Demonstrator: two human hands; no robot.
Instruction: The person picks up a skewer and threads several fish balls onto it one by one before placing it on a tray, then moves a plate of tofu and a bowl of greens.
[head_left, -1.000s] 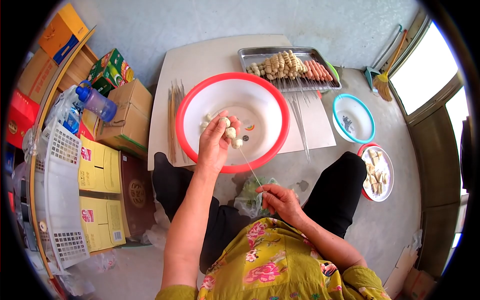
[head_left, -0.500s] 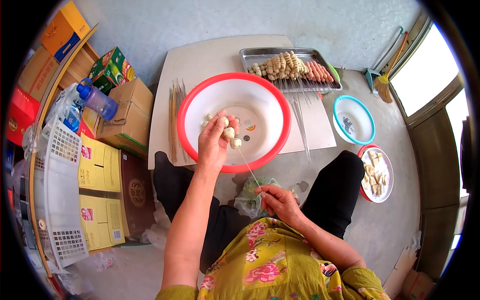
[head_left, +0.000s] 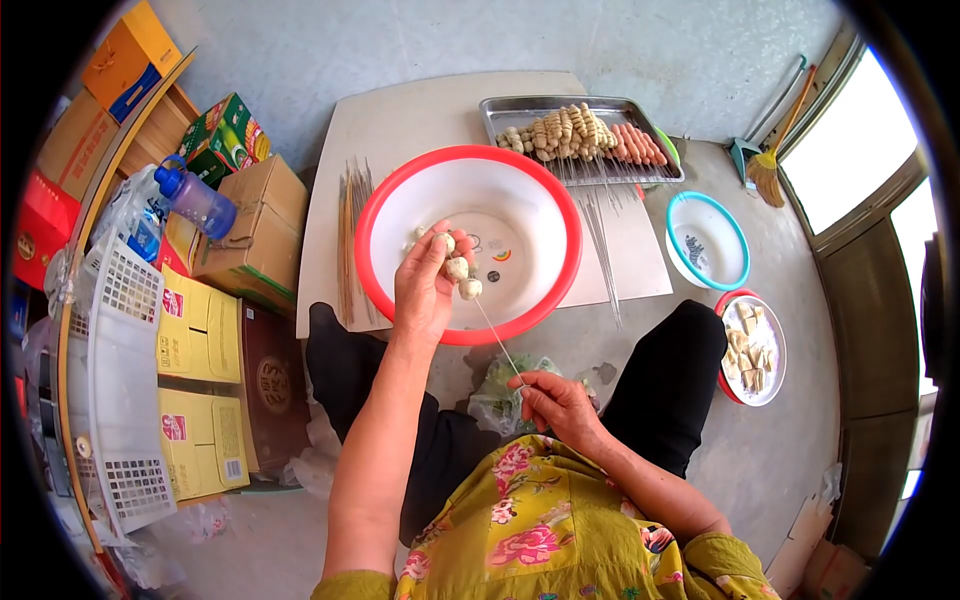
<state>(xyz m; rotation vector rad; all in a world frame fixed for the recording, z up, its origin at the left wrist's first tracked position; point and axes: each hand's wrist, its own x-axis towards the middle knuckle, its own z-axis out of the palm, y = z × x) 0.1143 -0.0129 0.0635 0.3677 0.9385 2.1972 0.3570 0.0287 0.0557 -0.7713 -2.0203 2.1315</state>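
My left hand [head_left: 425,290] is over the red-rimmed white basin [head_left: 572,245], fingers closed around speckled, pale meatballs [head_left: 457,268]. The lower ones are threaded on a thin metal skewer [head_left: 497,332] that slants down toward my body. Pinched between the thumb and fingers of my right hand [head_left: 562,405] is the skewer's lower end, in front of the basin. A few more balls [head_left: 420,234] show past my left fingers, partly hidden by them.
Behind the basin, a metal tray [head_left: 490,120] holds skewered meatballs, ridged pieces and sausages. Loose skewers [head_left: 357,240] lie left of the basin, others [head_left: 602,245] right. A blue-rimmed basin [head_left: 745,255] and a plate of cut pieces [head_left: 765,395] stand right. Boxes [head_left: 200,335] are stacked left.
Almost nothing differs. The meatballs at my left fingertips have shifted very slightly; both hands keep their hold.
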